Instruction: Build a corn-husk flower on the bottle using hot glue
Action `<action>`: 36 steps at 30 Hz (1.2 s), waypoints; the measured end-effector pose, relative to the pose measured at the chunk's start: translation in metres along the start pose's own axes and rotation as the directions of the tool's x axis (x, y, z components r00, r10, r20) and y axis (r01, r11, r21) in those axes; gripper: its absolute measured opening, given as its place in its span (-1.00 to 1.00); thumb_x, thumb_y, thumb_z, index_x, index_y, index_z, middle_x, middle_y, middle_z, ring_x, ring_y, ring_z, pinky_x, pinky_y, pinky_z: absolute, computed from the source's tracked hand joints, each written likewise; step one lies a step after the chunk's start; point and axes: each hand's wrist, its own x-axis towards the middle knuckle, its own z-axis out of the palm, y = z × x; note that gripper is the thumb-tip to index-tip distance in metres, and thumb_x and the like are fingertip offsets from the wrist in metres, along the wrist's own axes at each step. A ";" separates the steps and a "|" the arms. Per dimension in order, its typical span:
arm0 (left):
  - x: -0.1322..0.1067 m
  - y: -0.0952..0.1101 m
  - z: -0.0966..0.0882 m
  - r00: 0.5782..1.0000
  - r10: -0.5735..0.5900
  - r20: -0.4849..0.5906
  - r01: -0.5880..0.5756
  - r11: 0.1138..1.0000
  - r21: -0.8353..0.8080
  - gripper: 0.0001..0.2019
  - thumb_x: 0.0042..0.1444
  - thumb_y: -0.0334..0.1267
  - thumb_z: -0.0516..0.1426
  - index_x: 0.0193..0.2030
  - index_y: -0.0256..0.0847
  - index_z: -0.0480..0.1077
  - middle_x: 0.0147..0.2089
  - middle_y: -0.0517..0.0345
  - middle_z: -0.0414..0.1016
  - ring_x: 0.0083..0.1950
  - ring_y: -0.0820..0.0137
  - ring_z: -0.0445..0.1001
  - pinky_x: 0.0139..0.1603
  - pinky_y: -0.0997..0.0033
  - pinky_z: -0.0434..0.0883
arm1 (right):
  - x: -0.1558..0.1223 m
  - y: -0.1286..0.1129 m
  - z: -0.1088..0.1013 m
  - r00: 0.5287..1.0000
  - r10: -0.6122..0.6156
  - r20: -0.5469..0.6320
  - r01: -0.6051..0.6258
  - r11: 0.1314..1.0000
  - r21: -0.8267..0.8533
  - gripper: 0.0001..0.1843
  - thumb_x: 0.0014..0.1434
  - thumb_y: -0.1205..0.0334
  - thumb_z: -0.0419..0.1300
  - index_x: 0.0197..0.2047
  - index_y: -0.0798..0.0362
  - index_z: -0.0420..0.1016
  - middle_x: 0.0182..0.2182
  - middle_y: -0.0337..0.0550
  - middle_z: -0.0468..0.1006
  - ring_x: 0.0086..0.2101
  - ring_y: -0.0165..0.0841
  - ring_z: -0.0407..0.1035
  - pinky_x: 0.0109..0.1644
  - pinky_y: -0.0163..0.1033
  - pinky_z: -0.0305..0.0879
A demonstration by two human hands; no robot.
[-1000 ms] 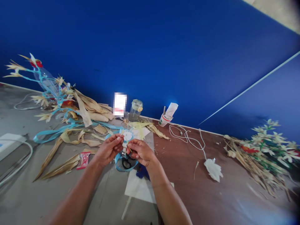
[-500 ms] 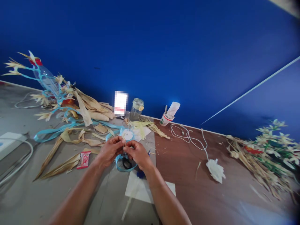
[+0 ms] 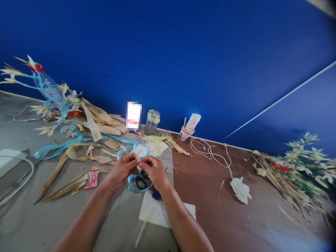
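Both the left hand (image 3: 123, 170) and the right hand (image 3: 155, 172) have their grip clamped on one pale husk strip (image 3: 139, 161) above the scissors (image 3: 142, 182).

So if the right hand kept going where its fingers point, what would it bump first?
Probably the left hand: the right hand points left at it, and their fingertips nearly meet around a small pale strip. Depth is hard to judge.

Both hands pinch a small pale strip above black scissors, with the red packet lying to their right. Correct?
No. The head view shows the red packet left of the left hand and right hand, which do pinch the strip.
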 end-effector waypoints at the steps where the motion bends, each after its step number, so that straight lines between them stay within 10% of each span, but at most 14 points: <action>1: 0.000 0.000 0.001 1.000 -0.003 0.001 0.003 1.000 0.008 -0.71 -0.18 -0.20 0.33 -0.53 -0.27 0.30 -0.65 0.35 0.19 -0.66 0.63 0.12 -0.66 0.61 0.05 | 0.000 0.000 0.000 1.000 0.010 -0.004 -0.010 1.000 0.014 -0.82 -0.13 0.17 0.30 -0.52 0.07 0.41 -0.61 -0.36 0.33 -0.55 -0.49 0.11 -0.44 -0.35 0.01; 11: 0.000 -0.002 0.002 1.000 0.021 0.013 -0.022 0.997 0.076 -0.72 -0.16 -0.18 0.32 -0.49 -0.26 0.31 -0.59 0.34 0.21 -0.63 0.63 0.12 -0.63 0.61 0.11 | -0.001 -0.003 0.000 0.999 0.051 -0.005 -0.050 0.984 0.172 -0.85 -0.19 0.28 0.25 -0.52 0.08 0.34 -0.60 -0.37 0.32 -0.55 -0.52 0.11 -0.42 -0.37 0.01; 23: 0.002 -0.006 0.005 0.975 0.209 -0.076 -0.167 0.913 0.372 -0.79 -0.09 -0.18 0.22 -0.46 -0.24 0.28 -0.56 0.34 0.25 -0.59 0.58 0.14 -0.59 0.57 0.10 | -0.007 -0.004 0.005 0.937 -0.334 -0.100 0.262 0.863 -0.431 -0.96 -0.01 0.33 0.10 -0.48 0.04 0.31 -0.54 -0.31 0.34 -0.48 -0.43 0.23 -0.32 -0.32 0.19; 36: 0.010 -0.020 -0.005 0.934 0.357 -0.019 -0.263 0.723 0.639 -0.91 0.01 -0.27 0.11 -0.44 -0.21 0.27 -0.54 0.31 0.24 -0.52 0.50 0.18 -0.51 0.50 0.13 | 0.006 0.008 -0.012 0.995 -0.102 0.012 0.100 0.946 -0.307 -0.92 -0.04 0.28 0.14 -0.40 0.07 0.39 -0.58 -0.34 0.36 -0.54 -0.47 0.21 -0.44 -0.36 0.14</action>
